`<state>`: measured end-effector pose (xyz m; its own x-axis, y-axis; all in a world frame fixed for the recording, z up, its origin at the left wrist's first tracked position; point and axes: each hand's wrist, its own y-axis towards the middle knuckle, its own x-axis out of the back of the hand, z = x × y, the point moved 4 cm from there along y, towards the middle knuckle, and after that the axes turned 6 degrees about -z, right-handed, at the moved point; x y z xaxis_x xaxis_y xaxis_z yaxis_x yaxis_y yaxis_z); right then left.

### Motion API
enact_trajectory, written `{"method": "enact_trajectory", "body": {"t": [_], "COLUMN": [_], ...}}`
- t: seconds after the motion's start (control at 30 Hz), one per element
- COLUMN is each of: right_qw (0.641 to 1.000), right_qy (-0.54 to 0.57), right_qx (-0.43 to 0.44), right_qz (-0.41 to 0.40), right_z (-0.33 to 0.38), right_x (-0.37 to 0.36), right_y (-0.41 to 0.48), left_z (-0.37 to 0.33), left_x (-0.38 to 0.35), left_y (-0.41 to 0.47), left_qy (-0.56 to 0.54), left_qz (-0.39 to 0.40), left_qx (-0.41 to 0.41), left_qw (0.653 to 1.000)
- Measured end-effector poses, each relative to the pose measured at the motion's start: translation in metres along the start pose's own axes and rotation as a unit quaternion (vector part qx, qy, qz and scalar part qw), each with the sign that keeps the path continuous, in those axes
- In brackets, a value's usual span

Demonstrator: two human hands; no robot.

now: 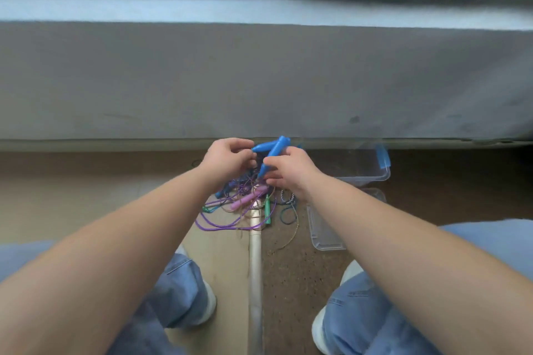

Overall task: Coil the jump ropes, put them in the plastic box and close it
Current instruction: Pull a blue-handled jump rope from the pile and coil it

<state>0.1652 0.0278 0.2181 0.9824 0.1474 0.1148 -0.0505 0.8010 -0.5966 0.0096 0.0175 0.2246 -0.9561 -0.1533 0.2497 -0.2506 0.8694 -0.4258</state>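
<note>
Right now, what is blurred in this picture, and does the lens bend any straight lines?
Head view: the blue handles, left hand and right hand are slightly blurred; the clear box is faint against the floor, its walls hard to trace; the wide lens slightly bows the ledge edge; light is soft, without hard shadows or glare.

Open floor [86,196] lies left of the tangled ropes [230,210]. The low wall [259,81] closes the far side. The clear box [375,174] stands open-topped at right, its lid [326,228] just nearer. A floor strip [255,268] runs between the legs [375,311], which flank the near approach.
</note>
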Motion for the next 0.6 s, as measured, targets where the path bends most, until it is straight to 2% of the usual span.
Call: {"method": "enact_trajectory", "body": {"t": [0.13,0.27,0.47,0.6], "right_qw": [0.995,0.991,0.984,0.975], "right_qy": [0.094,0.126,0.164,0.196], "right_qx": [0.015,0.037,0.07,0.076], "right_qz": [0.031,0.038,0.031,0.077], "right_z": [0.035,0.065,0.09,0.09], "right_x": [0.011,0.024,0.038,0.034], "right_y": [-0.024,-0.047,-0.062,-0.062], "left_z": [-0.046,-0.079,-0.09,-0.088], "left_x": [-0.001,-0.001,-0.001,0.001], "left_y": [-0.026,-0.047,-0.061,-0.064], "left_qy": [0.019,-0.011,-0.009,-0.076], "left_qz": [0.044,0.063,0.082,0.077], "left_qx": [-0.055,-0.069,-0.09,-0.091], "left_qw": [0.997,0.996,0.993,0.99]}}
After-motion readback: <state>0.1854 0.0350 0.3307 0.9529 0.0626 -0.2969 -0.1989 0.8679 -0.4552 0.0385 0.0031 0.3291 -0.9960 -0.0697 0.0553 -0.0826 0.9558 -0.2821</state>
